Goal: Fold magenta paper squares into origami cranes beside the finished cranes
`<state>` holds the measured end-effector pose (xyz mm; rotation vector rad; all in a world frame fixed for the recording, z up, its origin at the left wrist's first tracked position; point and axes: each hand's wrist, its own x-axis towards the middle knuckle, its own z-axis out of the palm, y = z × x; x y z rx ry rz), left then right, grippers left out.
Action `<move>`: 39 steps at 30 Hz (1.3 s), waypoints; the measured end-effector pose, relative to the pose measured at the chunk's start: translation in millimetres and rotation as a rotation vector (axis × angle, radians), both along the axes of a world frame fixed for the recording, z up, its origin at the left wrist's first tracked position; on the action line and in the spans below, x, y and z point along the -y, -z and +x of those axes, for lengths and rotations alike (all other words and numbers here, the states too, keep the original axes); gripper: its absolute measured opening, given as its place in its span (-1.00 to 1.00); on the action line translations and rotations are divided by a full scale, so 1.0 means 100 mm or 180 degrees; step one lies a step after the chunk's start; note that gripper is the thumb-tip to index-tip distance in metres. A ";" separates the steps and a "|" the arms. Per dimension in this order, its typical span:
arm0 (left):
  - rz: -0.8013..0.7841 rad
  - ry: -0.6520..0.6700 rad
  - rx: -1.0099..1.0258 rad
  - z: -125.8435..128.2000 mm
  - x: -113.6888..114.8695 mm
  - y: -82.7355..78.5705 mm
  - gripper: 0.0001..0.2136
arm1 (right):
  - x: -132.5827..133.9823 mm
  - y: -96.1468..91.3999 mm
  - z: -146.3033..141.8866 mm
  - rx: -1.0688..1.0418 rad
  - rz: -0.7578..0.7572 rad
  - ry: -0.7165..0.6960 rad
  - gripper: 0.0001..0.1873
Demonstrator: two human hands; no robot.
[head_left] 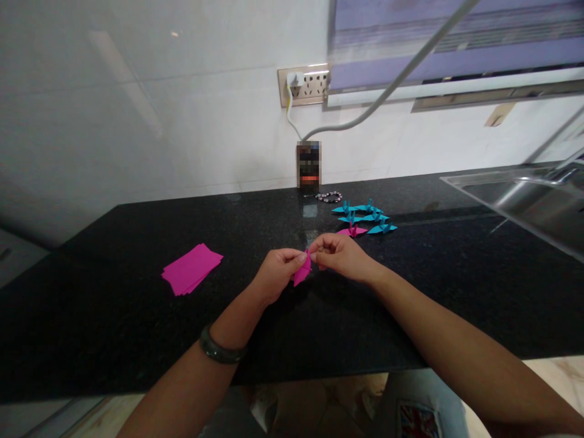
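Observation:
A small pink folded paper crane (302, 274) is held over the dark countertop (347, 328). My left hand (277, 272) is closed on its left side, thumb on top. At its upper right edge, my right hand (340, 255) pinches the paper between thumb and fingers. Just beyond my right hand sits a finished pink crane (352, 231), partly hidden by that hand. Several blue paper cranes (383, 227) stand in rows beside and behind it. A stack of pink paper sheets (191, 271) lies to the left of my left hand.
A beaded bracelet (330, 197) lies near the wall, by a blurred dark object (309, 165) leaning there. Cables run up from it, one to a wall socket (303, 85). A metal sink (542, 201) is set into the counter at right. The counter's front edge is close to my body.

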<state>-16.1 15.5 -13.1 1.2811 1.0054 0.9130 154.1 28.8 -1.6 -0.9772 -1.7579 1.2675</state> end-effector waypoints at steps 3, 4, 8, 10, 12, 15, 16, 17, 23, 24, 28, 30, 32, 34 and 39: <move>0.0046 0.0007 -0.0117 0.00 0.00 0.00 -0.76 | 0.01 0.01 0.00 0.0152 0.0344 0.0051 -0.89; 0.0080 0.0003 -0.0157 0.00 0.00 0.00 -0.76 | 0.01 0.01 0.00 0.0236 0.0465 0.0045 -0.89; 0.0194 -0.0010 -0.0277 0.02 0.01 -0.03 -0.77 | 0.04 -0.02 0.02 0.0586 0.0882 0.0005 -0.91; 0.0162 0.0005 -0.0271 0.03 0.02 -0.05 -0.77 | 0.05 -0.04 0.04 0.0739 0.1103 -0.0041 -0.92; 0.0072 0.0034 -0.0201 0.03 0.02 -0.04 -0.77 | 0.05 -0.06 0.06 0.0876 0.1303 -0.0126 -0.92; -0.0175 0.0132 0.0034 0.03 0.02 -0.02 -0.76 | 0.05 -0.09 0.08 0.1004 0.1469 -0.0216 -0.93; -0.0262 0.0166 0.0119 0.03 0.02 -0.01 -0.75 | 0.05 -0.09 0.09 0.1015 0.1483 -0.0228 -0.93; -0.0341 0.0196 0.0199 0.03 0.02 0.00 -0.75 | 0.05 -0.10 0.09 0.1007 0.1480 -0.0234 -0.94; -0.0680 0.0087 0.0595 0.06 0.04 -0.03 -0.74 | 0.05 -0.10 0.08 0.0730 0.1247 -0.0235 -0.95; -0.0696 0.0055 0.0642 0.07 0.04 -0.04 -0.74 | 0.05 -0.10 0.08 0.0708 0.1230 -0.0227 -0.94; -0.0656 -0.0058 0.0720 0.09 0.05 -0.05 -0.75 | 0.05 -0.12 0.09 0.0742 0.1342 -0.0180 -0.92; -0.0645 -0.0123 0.0730 0.09 0.05 -0.03 -0.75 | 0.05 -0.13 0.10 0.0791 0.1471 -0.0140 -0.92; -0.0637 -0.0208 0.0759 0.09 0.05 -0.02 -0.75 | 0.05 -0.14 0.10 0.0862 0.1627 -0.0094 -0.91; -0.0615 -0.0271 0.0786 0.09 0.04 0.00 -0.75 | 0.06 -0.15 0.09 0.0944 0.1766 -0.0070 -0.92; -0.0580 -0.0190 0.0804 0.10 0.05 0.00 -0.75 | 0.07 -0.15 0.07 0.1139 0.1950 -0.0027 -0.93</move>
